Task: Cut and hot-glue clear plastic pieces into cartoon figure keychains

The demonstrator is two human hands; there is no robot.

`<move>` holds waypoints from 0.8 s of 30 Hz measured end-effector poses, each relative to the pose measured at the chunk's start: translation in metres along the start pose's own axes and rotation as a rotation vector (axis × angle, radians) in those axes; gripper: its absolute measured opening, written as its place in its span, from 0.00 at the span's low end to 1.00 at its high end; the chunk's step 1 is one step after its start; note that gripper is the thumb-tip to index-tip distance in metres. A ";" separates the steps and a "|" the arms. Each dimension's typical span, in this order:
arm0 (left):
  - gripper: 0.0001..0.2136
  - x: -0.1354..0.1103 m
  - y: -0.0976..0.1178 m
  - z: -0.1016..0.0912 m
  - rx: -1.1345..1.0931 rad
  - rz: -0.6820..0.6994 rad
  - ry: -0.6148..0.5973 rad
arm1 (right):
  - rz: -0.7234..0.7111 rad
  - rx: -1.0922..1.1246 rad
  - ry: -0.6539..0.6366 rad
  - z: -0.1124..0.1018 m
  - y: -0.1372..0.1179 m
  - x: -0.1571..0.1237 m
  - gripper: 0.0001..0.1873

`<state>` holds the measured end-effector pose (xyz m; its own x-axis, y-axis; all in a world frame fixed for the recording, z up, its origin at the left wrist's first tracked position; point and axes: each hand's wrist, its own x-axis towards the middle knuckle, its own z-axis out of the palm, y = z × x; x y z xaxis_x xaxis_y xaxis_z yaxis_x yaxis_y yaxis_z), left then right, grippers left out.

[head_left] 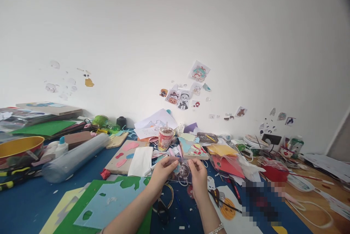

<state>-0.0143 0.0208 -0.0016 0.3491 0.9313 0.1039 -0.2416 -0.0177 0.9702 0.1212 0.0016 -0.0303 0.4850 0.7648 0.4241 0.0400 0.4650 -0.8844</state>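
Note:
My left hand (161, 173) and my right hand (198, 176) are raised over a cluttered blue table (24, 201), fingers pinched on either side of a small clear plastic sheet with a cartoon sticker (182, 169) on it. Both hands hold it between thumb and fingers. Below them lie scissors (163, 210) and a white sheet with a pumpkin picture (228, 208). Green and light blue foam sheets (106, 201) lie under my left forearm.
A red cup with a straw (164, 138) stands behind my hands. A clear roll (75, 157), a glue bottle (60, 146) and a yellow bowl (20, 146) sit at the left. Coloured paper and cut-outs (222, 153) crowd the right. Stickers (199, 71) dot the white wall.

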 end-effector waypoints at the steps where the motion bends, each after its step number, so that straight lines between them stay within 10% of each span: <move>1: 0.22 0.001 -0.001 0.000 -0.027 0.003 0.029 | 0.004 -0.011 -0.012 0.001 0.000 0.000 0.15; 24: 0.20 0.006 -0.008 -0.003 0.150 0.081 -0.058 | -0.136 -0.182 -0.159 -0.003 -0.004 -0.004 0.12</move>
<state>-0.0128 0.0280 -0.0093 0.3864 0.9022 0.1914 -0.1352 -0.1499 0.9794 0.1217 -0.0049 -0.0291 0.3213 0.7679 0.5541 0.2592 0.4915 -0.8314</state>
